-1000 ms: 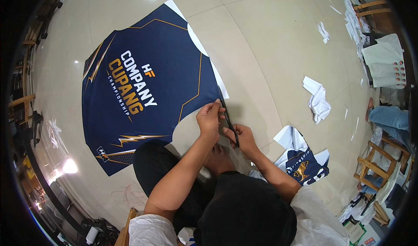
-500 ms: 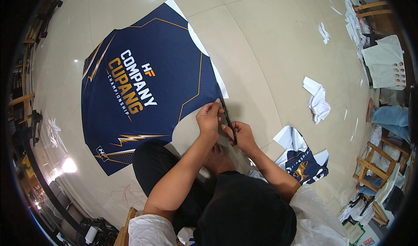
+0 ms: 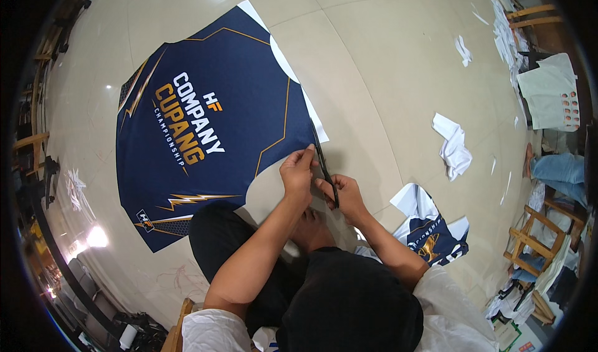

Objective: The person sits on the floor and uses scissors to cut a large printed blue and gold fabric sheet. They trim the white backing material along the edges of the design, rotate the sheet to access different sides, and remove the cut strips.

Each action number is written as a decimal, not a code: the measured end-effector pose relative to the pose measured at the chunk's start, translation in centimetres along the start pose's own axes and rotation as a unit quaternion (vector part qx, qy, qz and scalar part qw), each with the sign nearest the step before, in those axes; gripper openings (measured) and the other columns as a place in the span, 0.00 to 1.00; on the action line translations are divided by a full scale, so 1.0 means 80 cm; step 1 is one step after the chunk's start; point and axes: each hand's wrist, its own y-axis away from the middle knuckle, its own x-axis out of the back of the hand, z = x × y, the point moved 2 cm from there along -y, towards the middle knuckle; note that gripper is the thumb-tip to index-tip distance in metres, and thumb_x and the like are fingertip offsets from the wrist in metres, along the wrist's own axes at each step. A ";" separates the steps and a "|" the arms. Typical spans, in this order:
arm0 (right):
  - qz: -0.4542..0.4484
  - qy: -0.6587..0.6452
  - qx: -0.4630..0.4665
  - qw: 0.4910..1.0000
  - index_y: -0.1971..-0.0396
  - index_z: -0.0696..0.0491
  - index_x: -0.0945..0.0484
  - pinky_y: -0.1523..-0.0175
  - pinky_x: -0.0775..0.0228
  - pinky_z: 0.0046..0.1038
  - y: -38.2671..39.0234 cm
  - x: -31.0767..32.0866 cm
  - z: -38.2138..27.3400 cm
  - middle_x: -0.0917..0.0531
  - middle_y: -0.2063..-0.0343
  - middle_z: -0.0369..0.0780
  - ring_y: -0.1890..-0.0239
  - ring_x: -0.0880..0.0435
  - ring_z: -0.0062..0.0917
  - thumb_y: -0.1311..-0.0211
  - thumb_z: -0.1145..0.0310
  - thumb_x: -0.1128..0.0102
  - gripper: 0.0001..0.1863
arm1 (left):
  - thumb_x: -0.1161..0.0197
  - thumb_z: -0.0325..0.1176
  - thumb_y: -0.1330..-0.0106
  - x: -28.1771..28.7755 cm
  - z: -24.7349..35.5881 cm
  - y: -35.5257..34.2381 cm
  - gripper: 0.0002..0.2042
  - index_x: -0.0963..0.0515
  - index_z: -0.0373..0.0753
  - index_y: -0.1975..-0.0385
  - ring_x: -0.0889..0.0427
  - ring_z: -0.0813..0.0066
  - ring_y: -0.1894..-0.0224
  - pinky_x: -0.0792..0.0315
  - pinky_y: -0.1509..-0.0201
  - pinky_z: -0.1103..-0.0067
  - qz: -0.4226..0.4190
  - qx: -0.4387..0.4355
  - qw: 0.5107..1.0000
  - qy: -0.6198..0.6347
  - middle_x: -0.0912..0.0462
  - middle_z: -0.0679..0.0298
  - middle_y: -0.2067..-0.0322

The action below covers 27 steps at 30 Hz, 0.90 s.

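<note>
A large dark blue printed fabric panel (image 3: 205,121) with white and orange lettering and a white border lies flat on the tiled floor. My right hand (image 3: 344,193) is shut on black scissors (image 3: 324,162), whose blades point away from me along the panel's right edge. My left hand (image 3: 298,172) pinches the fabric edge right beside the blades. Both forearms reach forward over my black-clad lap.
A smaller cut blue and white fabric piece (image 3: 430,233) lies to my right. White scraps (image 3: 453,145) are scattered on the floor. Wooden chairs (image 3: 529,246) and piled cloth (image 3: 548,96) stand at the right; another person's foot and jeans (image 3: 554,168) show there.
The scissors and my right hand have inched forward along the panel's edge, and my left hand has shifted slightly with them. The panel has stayed in place.
</note>
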 end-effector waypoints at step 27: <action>-0.006 -0.016 -0.002 1.000 0.73 0.53 0.21 0.80 0.41 0.19 -0.006 0.003 0.001 0.23 0.84 0.30 0.85 0.28 0.12 0.30 0.60 0.25 0.17 | 0.25 0.41 0.29 0.000 0.000 0.001 0.11 0.16 0.40 0.65 0.36 0.88 0.80 0.41 0.75 0.83 -0.006 0.000 1.000 0.016 0.18 0.69 0.75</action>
